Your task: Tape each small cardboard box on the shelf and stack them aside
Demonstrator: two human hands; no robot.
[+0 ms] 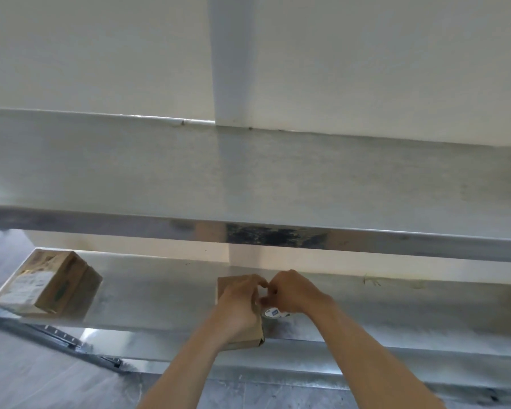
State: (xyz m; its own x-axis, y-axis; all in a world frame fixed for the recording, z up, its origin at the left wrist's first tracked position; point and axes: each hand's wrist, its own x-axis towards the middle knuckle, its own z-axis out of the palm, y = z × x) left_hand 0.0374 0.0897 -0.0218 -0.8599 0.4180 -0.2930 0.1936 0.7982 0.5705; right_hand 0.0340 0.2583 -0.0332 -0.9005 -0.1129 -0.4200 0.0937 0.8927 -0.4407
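Two bare forearms reach up from the near edge to a small cardboard box [239,326] on the lower steel shelf [160,302]. Left hand [239,305] lies over the box top, fingers curled against it, its grip clasped on the box. Right hand [292,290] pinches at the box's far right corner, just above a tape roll [273,315] touching the box's right side; what that grip grasps cannot be told. Well apart at far left sits a stack of labelled cardboard boxes [50,283]. An upper steel shelf [278,184] spans above.
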